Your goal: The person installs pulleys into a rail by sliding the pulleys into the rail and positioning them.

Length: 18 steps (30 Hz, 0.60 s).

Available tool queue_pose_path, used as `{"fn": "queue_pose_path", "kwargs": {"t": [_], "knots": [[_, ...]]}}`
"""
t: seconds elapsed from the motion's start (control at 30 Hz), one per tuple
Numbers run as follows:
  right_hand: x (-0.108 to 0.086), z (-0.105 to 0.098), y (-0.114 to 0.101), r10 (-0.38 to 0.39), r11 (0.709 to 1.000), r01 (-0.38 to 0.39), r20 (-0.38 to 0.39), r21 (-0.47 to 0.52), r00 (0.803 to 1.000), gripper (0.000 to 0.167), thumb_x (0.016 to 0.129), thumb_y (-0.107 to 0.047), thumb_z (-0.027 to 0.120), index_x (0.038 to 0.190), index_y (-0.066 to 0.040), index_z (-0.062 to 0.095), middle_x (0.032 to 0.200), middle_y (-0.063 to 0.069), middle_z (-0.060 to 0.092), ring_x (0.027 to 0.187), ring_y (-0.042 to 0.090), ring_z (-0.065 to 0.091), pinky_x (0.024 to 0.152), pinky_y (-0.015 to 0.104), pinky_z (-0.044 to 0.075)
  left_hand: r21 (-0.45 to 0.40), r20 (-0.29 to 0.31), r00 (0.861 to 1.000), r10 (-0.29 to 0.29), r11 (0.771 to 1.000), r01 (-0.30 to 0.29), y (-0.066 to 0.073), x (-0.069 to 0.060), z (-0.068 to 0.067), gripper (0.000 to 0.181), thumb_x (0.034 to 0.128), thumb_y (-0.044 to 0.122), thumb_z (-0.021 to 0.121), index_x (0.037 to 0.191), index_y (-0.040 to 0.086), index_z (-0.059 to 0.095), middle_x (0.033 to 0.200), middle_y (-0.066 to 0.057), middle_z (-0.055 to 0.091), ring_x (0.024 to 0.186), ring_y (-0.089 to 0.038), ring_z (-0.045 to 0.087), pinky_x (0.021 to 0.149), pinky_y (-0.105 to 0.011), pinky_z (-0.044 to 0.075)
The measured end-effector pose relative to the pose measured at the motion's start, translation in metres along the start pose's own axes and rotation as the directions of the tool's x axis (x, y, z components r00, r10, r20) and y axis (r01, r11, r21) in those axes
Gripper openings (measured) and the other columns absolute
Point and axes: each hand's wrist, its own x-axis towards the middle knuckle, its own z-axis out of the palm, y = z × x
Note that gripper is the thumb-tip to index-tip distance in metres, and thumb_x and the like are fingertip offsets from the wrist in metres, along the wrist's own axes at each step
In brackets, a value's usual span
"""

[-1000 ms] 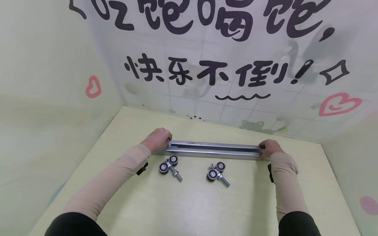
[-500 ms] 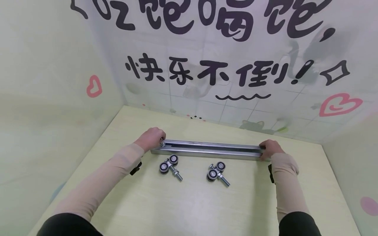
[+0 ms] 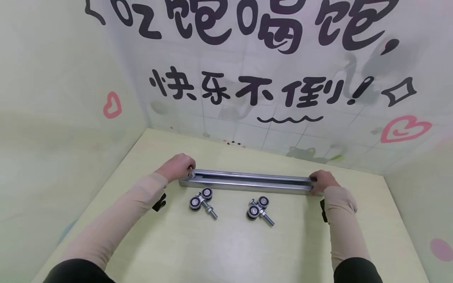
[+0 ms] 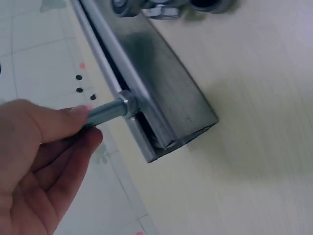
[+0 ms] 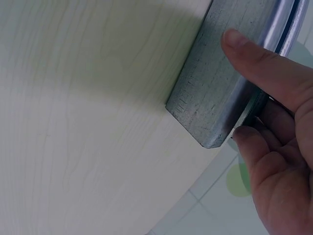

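Lying nearest, two rollers (image 3: pixel 261 210): on the table (image 3: pixel 226 255), at six and seven o'clock from the rail (image 3: pixel 247 184).
Rail: long axis nine to three o'clock, between left hand (image 3: pixel 175 167) and right hand (image 3: pixel 323 181).
Right hand: gripping the three o'clock end.
Left hand: pinching a bolt (image 4: pixel 110 110) touching the nine o'clock end.

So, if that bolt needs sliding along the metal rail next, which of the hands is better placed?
Probably the left hand: it pinches the bolt, which sticks out of the slotted rail near one end. The right hand grips the opposite end, so it seems better suited to steadying.
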Motion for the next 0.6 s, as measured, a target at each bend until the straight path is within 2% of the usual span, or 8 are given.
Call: {"fn": "queue_pose_path", "kwargs": {"t": [0.1, 0.17, 0.23, 0.3, 0.37, 0.43, 0.53, 0.6], "knots": [[0.000, 0.002, 0.000, 0.004, 1.000, -0.004, 0.003, 0.009, 1.000, 0.063, 0.051, -0.005, 0.082, 0.108, 0.008, 0.059, 0.107, 0.027, 0.059, 0.091, 0.036, 0.053, 0.081, 0.048, 0.044, -0.111, 0.023, 1.000, 0.006, 0.994, -0.004, -0.009, -0.002, 0.000, 0.037, 0.0789, 0.004, 0.063, 0.113, -0.008, 0.056, 0.104, -0.022, 0.062, 0.093, -0.031, 0.060, 0.083, -0.039, 0.049], [0.000, 0.003, 0.000, 0.002, 1.000, -0.002, -0.001, 0.010, 1.000, 0.063, 0.051, -0.005, 0.081, 0.108, 0.008, 0.059, 0.107, 0.027, 0.059, 0.091, 0.036, 0.053, 0.081, 0.048, 0.044, -0.160, 0.029, 1.000, -0.006, 0.987, 0.010, -0.016, -0.004, 0.001, 0.053, 0.0779, 0.010, 0.067, 0.124, -0.009, 0.046, 0.117, -0.026, 0.055, 0.106, -0.036, 0.054, 0.092, -0.043, 0.044], [-0.001, 0.003, 0.000, -0.001, 1.000, 0.001, -0.007, 0.004, 1.000, 0.062, 0.051, -0.005, 0.081, 0.108, 0.008, 0.060, 0.107, 0.026, 0.059, 0.091, 0.036, 0.053, 0.082, 0.048, 0.044, -0.190, 0.039, 0.999, -0.035, 0.981, 0.042, -0.023, -0.006, 0.006, 0.066, 0.0746, 0.012, 0.070, 0.129, -0.009, 0.040, 0.126, -0.027, 0.047, 0.116, -0.040, 0.045, 0.098, -0.048, 0.036], [-0.002, 0.001, -0.001, -0.004, 1.000, 0.004, -0.010, 0.002, 1.000, 0.062, 0.051, -0.005, 0.081, 0.108, 0.008, 0.060, 0.106, 0.027, 0.059, 0.090, 0.036, 0.054, 0.082, 0.048, 0.044, -0.185, 0.050, 0.997, -0.056, 0.981, 0.064, -0.030, -0.006, 0.013, 0.072, 0.0711, 0.014, 0.074, 0.130, -0.009, 0.039, 0.130, -0.027, 0.044, 0.119, -0.041, 0.041, 0.101, -0.049, 0.033], [-0.003, 0.001, -0.002, -0.004, 1.000, 0.004, -0.010, 0.001, 1.000, 0.062, 0.051, -0.005, 0.081, 0.108, 0.009, 0.059, 0.106, 0.026, 0.059, 0.091, 0.036, 0.054, 0.082, 0.048, 0.043, -0.177, 0.063, 0.996, -0.064, 0.981, 0.074, -0.036, -0.006, 0.022, 0.071, 0.0687, 0.015, 0.076, 0.127, -0.007, 0.042, 0.126, -0.024, 0.049, 0.115, -0.038, 0.046, 0.099, -0.047, 0.036], [-0.005, 0.000, -0.003, -0.006, 1.000, 0.006, -0.008, 0.004, 1.000, 0.062, 0.051, -0.005, 0.081, 0.108, 0.009, 0.059, 0.106, 0.027, 0.059, 0.090, 0.036, 0.053, 0.082, 0.048, 0.043, -0.179, 0.060, 0.997, -0.054, 0.982, 0.064, -0.040, -0.004, 0.030, 0.066, 0.0663, 0.016, 0.078, 0.121, -0.006, 0.049, 0.115, -0.020, 0.056, 0.103, -0.032, 0.053, 0.092, -0.043, 0.043], [-0.005, 0.002, -0.006, -0.004, 1.000, 0.004, 0.001, 0.010, 1.000, 0.063, 0.051, -0.005, 0.081, 0.108, 0.009, 0.059, 0.105, 0.027, 0.059, 0.090, 0.037, 0.053, 0.082, 0.048, 0.044, -0.156, 0.022, 0.999, -0.038, 0.987, 0.041, -0.046, -0.004, 0.039, 0.060, 0.0626, 0.018, 0.081, 0.112, -0.005, 0.056, 0.101, -0.014, 0.062, 0.088, -0.024, 0.056, 0.081, -0.038, 0.047], [-0.004, 0.003, -0.006, 0.000, 1.000, 0.000, 0.004, 0.010, 1.000, 0.063, 0.051, -0.005, 0.081, 0.109, 0.009, 0.058, 0.105, 0.027, 0.059, 0.090, 0.037, 0.053, 0.082, 0.048, 0.043, -0.153, 0.002, 0.999, -0.050, 0.987, 0.050, -0.047, -0.004, 0.042, 0.059, 0.0605, 0.017, 0.082, 0.109, -0.006, 0.058, 0.098, -0.013, 0.063, 0.084, -0.022, 0.057, 0.079, -0.038, 0.048]]}}
